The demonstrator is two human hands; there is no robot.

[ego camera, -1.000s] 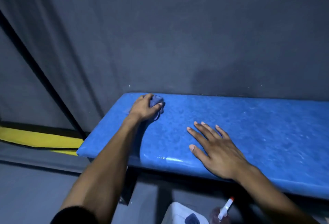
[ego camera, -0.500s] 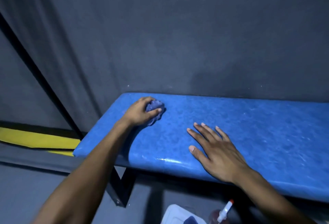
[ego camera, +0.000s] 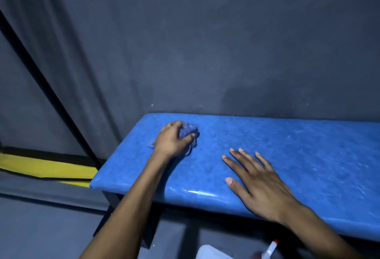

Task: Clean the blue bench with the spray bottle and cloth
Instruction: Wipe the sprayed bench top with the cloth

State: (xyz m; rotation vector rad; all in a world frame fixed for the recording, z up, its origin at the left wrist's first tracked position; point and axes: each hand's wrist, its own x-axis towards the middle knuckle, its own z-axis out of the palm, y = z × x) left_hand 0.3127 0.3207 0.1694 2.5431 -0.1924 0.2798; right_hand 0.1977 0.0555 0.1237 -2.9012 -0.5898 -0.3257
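Left hand (ego camera: 172,140) grip bunches cloth (ego camera: 188,132) | right hand (ego camera: 260,184) spread flat, bench (ego camera: 308,156)

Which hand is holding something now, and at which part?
The left hand grips the bunched cloth over its top. The right hand lies flat, holding nothing.

Spray bottle (ego camera: 271,249) cut off by bottom edge, only nozzle and red tip show. White container (ego camera: 207,253) beside it cropped too, can't identify. Surface (ego camera: 287,145) runs off right edge. Cloth (ego camera: 188,131) mostly hidden under left hand (ego camera: 171,140) grip. Both forearms cropped at the bottom.
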